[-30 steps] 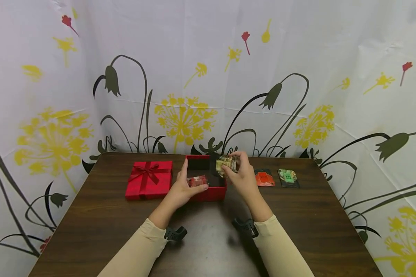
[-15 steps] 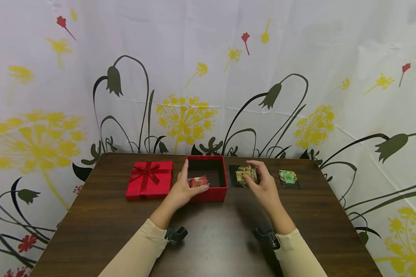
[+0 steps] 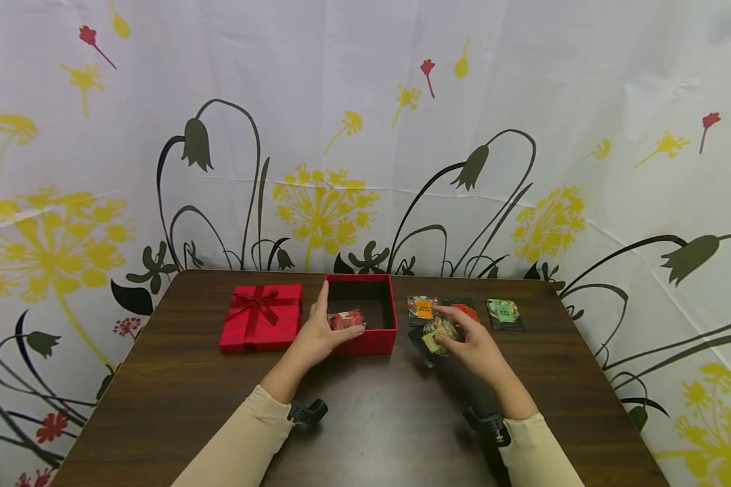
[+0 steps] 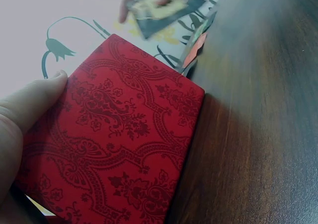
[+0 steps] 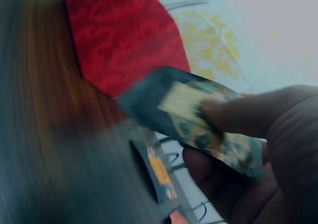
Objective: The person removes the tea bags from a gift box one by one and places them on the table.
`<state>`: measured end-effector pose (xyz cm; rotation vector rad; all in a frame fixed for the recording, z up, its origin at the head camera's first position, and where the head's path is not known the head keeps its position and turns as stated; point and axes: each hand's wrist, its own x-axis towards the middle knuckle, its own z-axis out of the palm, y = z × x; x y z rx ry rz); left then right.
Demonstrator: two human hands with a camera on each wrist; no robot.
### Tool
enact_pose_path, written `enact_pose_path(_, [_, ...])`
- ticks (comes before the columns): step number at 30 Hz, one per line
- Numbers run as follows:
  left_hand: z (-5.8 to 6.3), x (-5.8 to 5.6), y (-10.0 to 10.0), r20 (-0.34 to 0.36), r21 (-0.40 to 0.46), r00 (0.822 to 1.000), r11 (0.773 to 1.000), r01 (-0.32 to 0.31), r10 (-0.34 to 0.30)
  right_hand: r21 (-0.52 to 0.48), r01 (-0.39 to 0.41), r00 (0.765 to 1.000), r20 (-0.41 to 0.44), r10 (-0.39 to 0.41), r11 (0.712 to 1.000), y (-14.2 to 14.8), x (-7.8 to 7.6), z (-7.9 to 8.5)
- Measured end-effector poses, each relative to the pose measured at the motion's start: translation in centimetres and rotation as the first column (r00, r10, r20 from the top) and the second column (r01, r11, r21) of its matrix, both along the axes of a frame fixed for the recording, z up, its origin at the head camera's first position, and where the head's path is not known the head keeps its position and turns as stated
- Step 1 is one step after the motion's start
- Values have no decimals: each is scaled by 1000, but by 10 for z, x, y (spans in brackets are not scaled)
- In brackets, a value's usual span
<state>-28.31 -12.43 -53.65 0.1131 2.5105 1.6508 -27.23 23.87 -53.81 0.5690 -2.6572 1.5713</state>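
In the head view, my left hand (image 3: 313, 335) holds the open red gift box (image 3: 365, 343) at its near left corner, fingers along the left side and thumb over the front rim. A red packet (image 3: 346, 319) shows inside, just beyond the thumb. My right hand (image 3: 472, 341) pinches a small flat dark packet with a yellow label (image 3: 434, 340), tilted above the table to the right of the box. In the right wrist view, the thumb presses on the face of this packet (image 5: 194, 114), with fingers behind it. The left wrist view shows the box's patterned red side (image 4: 114, 134).
A red lid with a ribbon bow (image 3: 260, 318) lies left of the box. To the right, packets with an orange-yellow label (image 3: 422, 308), a red-orange label (image 3: 463, 308) and a green label (image 3: 505, 313) lie in a row near the far edge. A flower-printed curtain (image 3: 365, 135) hangs behind the table.
My right hand has carried the yellow-labelled packet from over the box to the right, then lower and nearer. The orange-yellow-labelled packet has come into sight. My left hand stays on the box.
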Motion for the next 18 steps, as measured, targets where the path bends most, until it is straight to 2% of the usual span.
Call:
enact_pose_path(5, [1,1,0,4,-4,1000,1000,0,0,102,-41,999,40,37,994,7,-8,-14])
enact_pose_path(10, [1,1,-2,4,-8,1000,1000,-3,3,182,-11,999,54,1,983,4,-13,-29])
enact_pose_path(13, [1,0,-2,4,-10,1000,1000,-1,1,253,3,999,33,-11,968,1,-14,-37])
enact_pose_path(18, [0,1,1,4,-12,1000,1000,3,-3,299,13,997,-71,9,954,-5,-12,-51])
